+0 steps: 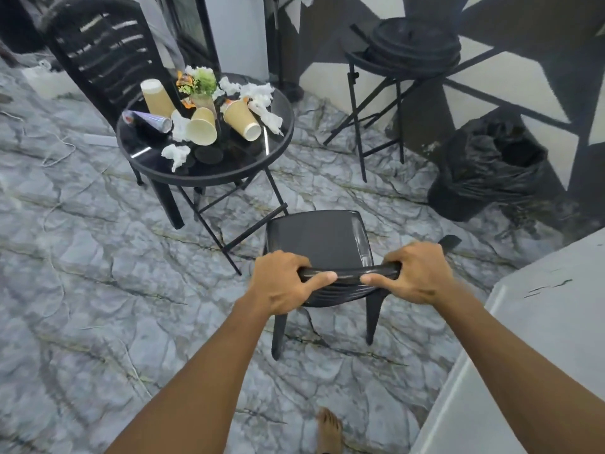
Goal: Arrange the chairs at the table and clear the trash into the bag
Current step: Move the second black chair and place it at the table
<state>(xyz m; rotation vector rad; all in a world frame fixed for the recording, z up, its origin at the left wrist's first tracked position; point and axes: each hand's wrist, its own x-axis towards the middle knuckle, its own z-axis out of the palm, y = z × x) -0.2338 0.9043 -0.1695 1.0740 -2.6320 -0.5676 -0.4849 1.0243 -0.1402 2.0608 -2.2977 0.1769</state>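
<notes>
Both hands, left hand (284, 283) and right hand (420, 273), grip the chair (314, 237) backrest; arranging step, next likely pushing it toward the littered desk (229, 173).

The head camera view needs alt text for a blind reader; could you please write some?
The left hand and right hand grip the backrest of a black chair. Ahead, a round table holds paper cups, crumpled tissues and a can; a black trash bag sits to the right.
</notes>
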